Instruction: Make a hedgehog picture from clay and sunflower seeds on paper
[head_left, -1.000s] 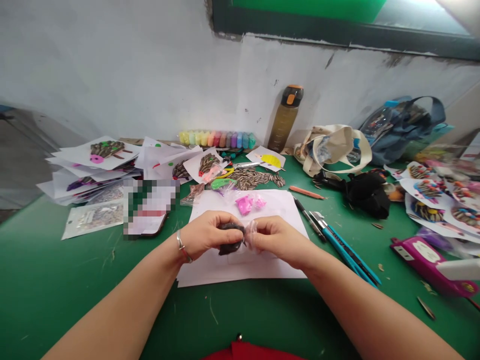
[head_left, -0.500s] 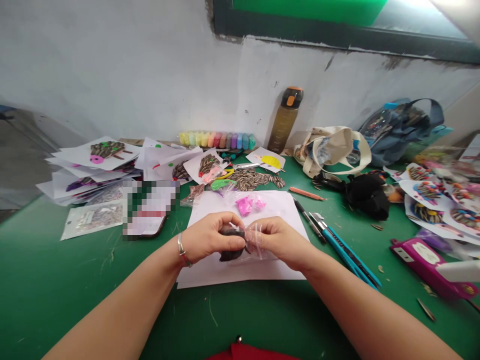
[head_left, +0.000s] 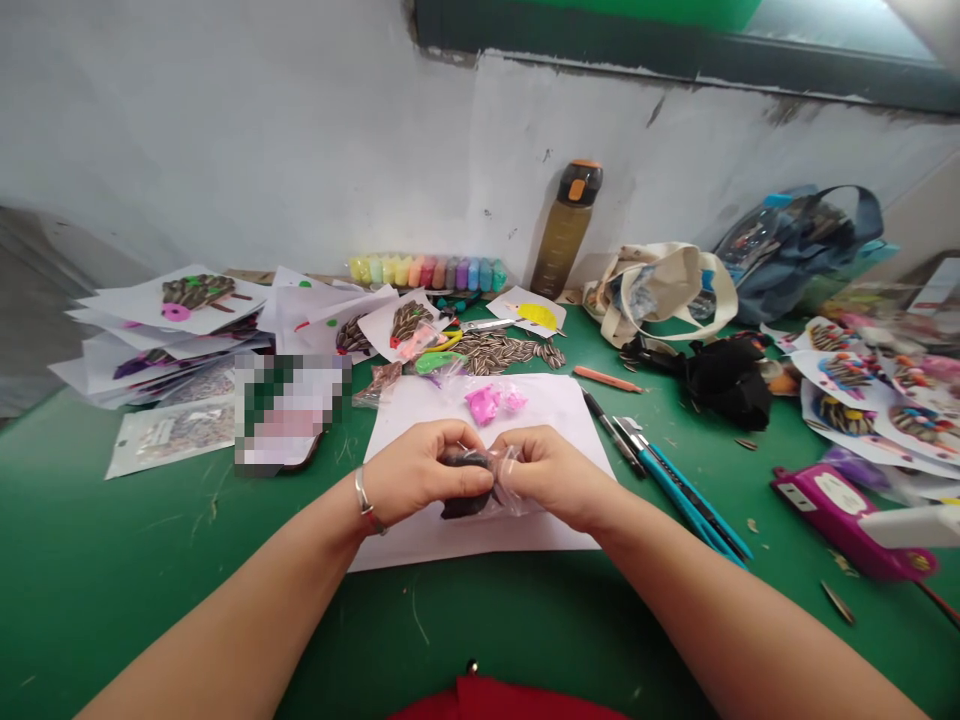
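Both hands are close together above a white paper sheet [head_left: 420, 545]. My left hand [head_left: 424, 475] is closed on a dark brown lump of modelling clay [head_left: 465, 506], its fingers hiding the top of the lump. My right hand [head_left: 551, 478] pinches a clear plastic bag [head_left: 506, 490] that is wrapped around part of the lump. A metal bangle [head_left: 364, 497] circles my left wrist. Pink clay in a small clear bag [head_left: 484, 405] lies on the sheet beyond my hands.
On the green table lie a pile of striped sunflower seeds [head_left: 499, 352], blue-handled craft knives [head_left: 679, 495], a pink case [head_left: 840, 520], and stacks of seed-decorated paper [head_left: 172, 305]. Colored clay tubes [head_left: 427, 273], a bottle [head_left: 566, 230] and bags [head_left: 795, 260] stand along the wall.
The clear bag now covers more of the dark lump, and my hands sit closer together around it. The whole scene has shifted slightly up and left with my head.
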